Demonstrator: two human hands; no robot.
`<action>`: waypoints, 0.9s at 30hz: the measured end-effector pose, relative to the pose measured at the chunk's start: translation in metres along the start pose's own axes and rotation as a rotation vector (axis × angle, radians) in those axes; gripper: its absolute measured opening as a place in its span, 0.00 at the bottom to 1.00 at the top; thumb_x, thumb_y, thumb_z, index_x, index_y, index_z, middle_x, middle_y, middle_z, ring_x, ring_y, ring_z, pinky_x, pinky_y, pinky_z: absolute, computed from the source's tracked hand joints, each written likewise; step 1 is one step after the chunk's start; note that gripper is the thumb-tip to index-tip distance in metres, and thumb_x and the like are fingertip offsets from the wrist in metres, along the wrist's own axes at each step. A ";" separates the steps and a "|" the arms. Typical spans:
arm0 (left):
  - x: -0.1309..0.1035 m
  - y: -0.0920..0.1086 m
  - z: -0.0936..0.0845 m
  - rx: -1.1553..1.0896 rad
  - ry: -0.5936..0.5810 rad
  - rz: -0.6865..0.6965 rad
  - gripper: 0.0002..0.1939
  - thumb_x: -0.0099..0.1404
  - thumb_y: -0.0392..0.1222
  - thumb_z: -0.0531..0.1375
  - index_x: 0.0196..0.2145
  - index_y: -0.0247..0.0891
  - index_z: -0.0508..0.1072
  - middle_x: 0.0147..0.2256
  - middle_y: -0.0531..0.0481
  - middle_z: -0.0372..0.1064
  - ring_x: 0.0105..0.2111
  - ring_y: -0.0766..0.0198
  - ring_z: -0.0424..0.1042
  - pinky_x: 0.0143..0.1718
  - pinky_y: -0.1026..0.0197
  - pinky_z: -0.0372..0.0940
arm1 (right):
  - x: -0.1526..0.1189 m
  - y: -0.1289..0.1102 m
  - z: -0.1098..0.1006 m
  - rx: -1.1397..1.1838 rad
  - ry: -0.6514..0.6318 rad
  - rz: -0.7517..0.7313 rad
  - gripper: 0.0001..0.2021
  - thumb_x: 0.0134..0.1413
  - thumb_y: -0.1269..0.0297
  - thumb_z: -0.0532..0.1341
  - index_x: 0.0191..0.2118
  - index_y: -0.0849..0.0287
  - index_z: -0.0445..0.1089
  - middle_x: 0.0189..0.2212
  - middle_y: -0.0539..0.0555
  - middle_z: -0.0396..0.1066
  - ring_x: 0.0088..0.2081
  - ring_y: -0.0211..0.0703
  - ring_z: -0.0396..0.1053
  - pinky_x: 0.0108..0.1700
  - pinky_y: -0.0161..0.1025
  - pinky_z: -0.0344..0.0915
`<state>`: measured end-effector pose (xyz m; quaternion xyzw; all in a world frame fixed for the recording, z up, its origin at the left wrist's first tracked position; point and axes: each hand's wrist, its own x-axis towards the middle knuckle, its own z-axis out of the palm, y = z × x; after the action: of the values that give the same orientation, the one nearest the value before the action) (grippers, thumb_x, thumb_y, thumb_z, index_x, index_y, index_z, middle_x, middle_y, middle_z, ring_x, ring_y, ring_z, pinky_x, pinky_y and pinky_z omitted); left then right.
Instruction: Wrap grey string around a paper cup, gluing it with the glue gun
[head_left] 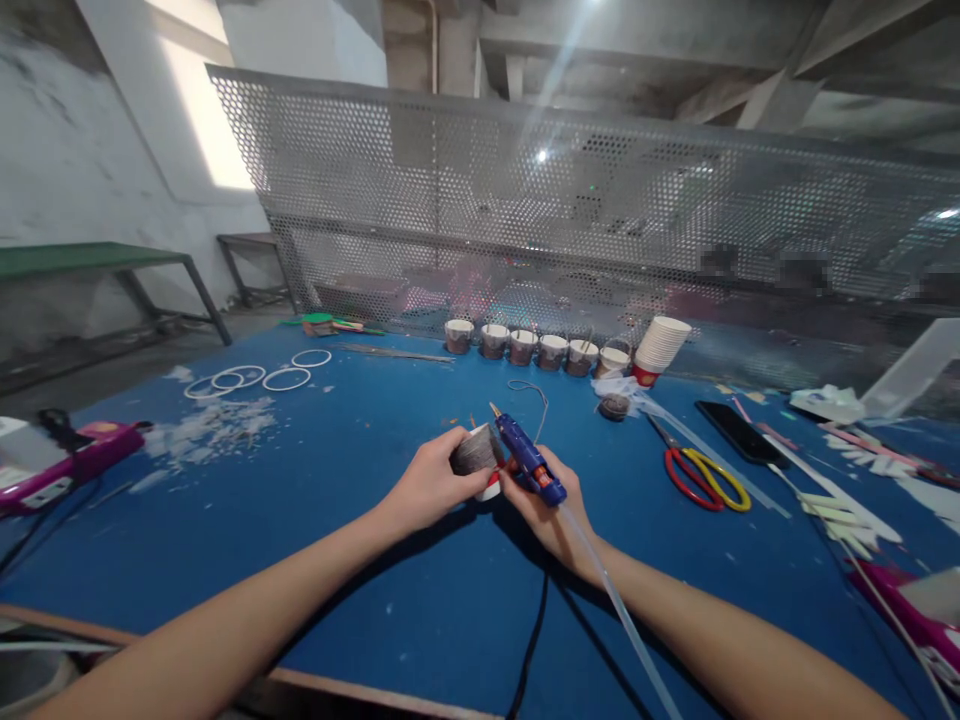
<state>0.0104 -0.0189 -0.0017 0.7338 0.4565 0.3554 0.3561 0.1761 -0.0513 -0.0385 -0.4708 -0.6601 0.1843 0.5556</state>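
Observation:
My left hand [431, 480] is closed around a paper cup [475, 452] wrapped in grey-brown cord, tilted on its side just above the blue table. In my right hand [556, 515] is a blue hot glue gun [529, 458], its nozzle pointing up and away beside the cup. A clear glue stick [619, 605] trails out of the gun's back end. Some of my right fingers are hidden behind the gun and close to the cup's red and white end. A loose length of cord [541, 395] curls on the table beyond the gun.
Several wrapped cups [523, 347] line the table's back, beside a stack of paper cups [660, 345]. Scissors [705, 478], a phone [741, 432] and a cord ball [613, 406] lie right. White rings [287, 379] and a magenta power strip [75, 465] lie left. A perforated metal screen [525, 190] stands behind.

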 end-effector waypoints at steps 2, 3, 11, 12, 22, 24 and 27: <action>0.000 0.000 0.000 -0.010 -0.020 -0.005 0.09 0.51 0.44 0.59 0.26 0.38 0.63 0.23 0.57 0.60 0.25 0.67 0.60 0.27 0.65 0.56 | 0.000 0.000 0.000 0.006 0.008 0.022 0.06 0.50 0.62 0.62 0.30 0.57 0.66 0.26 0.50 0.71 0.27 0.40 0.67 0.32 0.36 0.63; 0.000 0.000 0.000 -0.017 -0.030 -0.007 0.09 0.51 0.44 0.60 0.25 0.38 0.63 0.23 0.57 0.60 0.25 0.67 0.60 0.27 0.65 0.56 | 0.000 0.000 0.000 0.016 0.009 0.035 0.06 0.50 0.62 0.62 0.30 0.57 0.66 0.26 0.50 0.71 0.27 0.40 0.66 0.32 0.36 0.63; 0.000 0.001 -0.001 0.018 -0.059 0.029 0.07 0.50 0.43 0.57 0.24 0.39 0.62 0.23 0.57 0.58 0.25 0.67 0.58 0.27 0.65 0.54 | 0.002 -0.005 0.000 0.108 0.003 0.131 0.08 0.50 0.60 0.62 0.29 0.58 0.66 0.24 0.48 0.68 0.25 0.38 0.64 0.29 0.34 0.62; 0.001 0.001 -0.002 0.025 -0.061 0.036 0.07 0.49 0.42 0.57 0.24 0.39 0.62 0.23 0.57 0.57 0.25 0.67 0.58 0.27 0.65 0.54 | 0.002 -0.005 0.000 0.110 0.001 0.135 0.08 0.50 0.60 0.62 0.29 0.58 0.66 0.24 0.48 0.68 0.25 0.38 0.64 0.29 0.34 0.62; 0.002 0.002 -0.009 -0.053 -0.076 0.065 0.05 0.50 0.42 0.52 0.22 0.39 0.61 0.23 0.55 0.58 0.27 0.65 0.58 0.29 0.62 0.54 | 0.001 -0.005 0.000 0.104 0.024 0.109 0.08 0.50 0.60 0.62 0.30 0.58 0.66 0.26 0.49 0.69 0.27 0.39 0.66 0.32 0.36 0.63; 0.003 0.001 -0.011 -0.093 -0.079 0.072 0.07 0.53 0.43 0.52 0.21 0.39 0.61 0.22 0.55 0.58 0.26 0.65 0.58 0.28 0.62 0.54 | 0.002 -0.006 0.000 0.116 0.039 0.131 0.09 0.50 0.59 0.63 0.29 0.58 0.65 0.25 0.49 0.68 0.27 0.39 0.65 0.32 0.36 0.63; 0.004 -0.001 -0.013 -0.138 -0.089 0.072 0.10 0.55 0.45 0.52 0.20 0.39 0.63 0.22 0.54 0.58 0.25 0.65 0.58 0.27 0.62 0.55 | 0.003 -0.005 0.000 0.151 0.048 0.165 0.10 0.49 0.58 0.63 0.29 0.58 0.65 0.25 0.48 0.67 0.26 0.39 0.64 0.31 0.36 0.63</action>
<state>0.0002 -0.0127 0.0044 0.7386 0.3880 0.3655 0.4127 0.1745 -0.0515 -0.0331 -0.4847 -0.5896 0.2675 0.5881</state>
